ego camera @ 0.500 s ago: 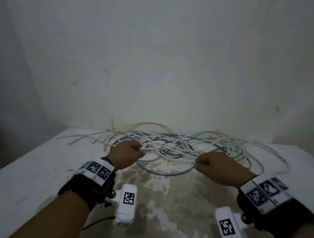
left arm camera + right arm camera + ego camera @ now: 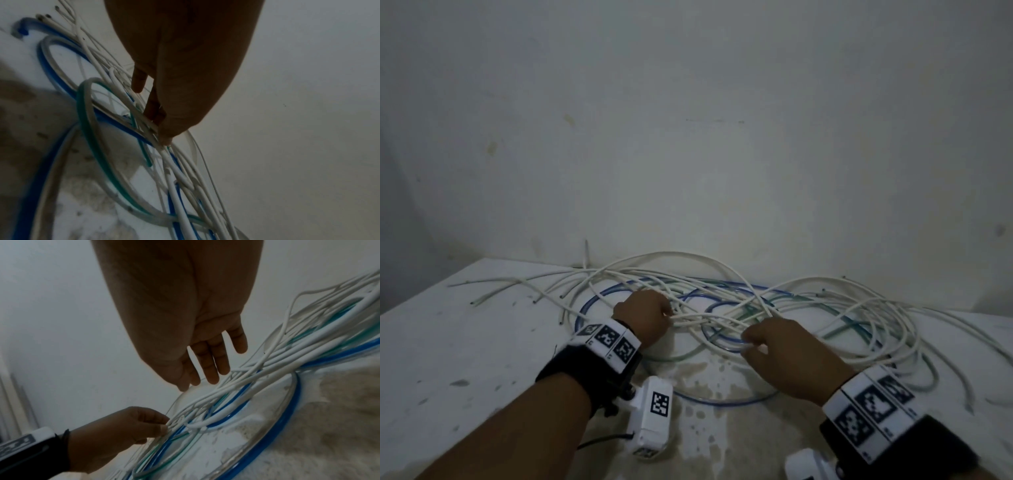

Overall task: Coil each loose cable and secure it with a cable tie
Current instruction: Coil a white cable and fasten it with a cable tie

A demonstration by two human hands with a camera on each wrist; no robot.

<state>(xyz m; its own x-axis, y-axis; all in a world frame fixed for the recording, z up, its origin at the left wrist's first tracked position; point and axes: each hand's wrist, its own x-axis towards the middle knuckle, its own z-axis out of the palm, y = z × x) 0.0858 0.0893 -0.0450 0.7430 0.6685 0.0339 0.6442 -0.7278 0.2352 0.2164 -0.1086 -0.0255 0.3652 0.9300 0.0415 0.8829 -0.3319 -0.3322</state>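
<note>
While both hands pinch white cables — blue loops underneath.

We see a loose tangle of thin white cables, mixed with blue tubing and green tubing, sprawled uncoiled in overlapping loops across the far half of the stained white table, against the wall.

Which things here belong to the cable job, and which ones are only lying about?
For the job:
- white cables
- blue cable
- green cable
- left hand, pinching white cables
- right hand, on the cables

Just there:
- stained table
- wall

No cable tie shows.
</note>
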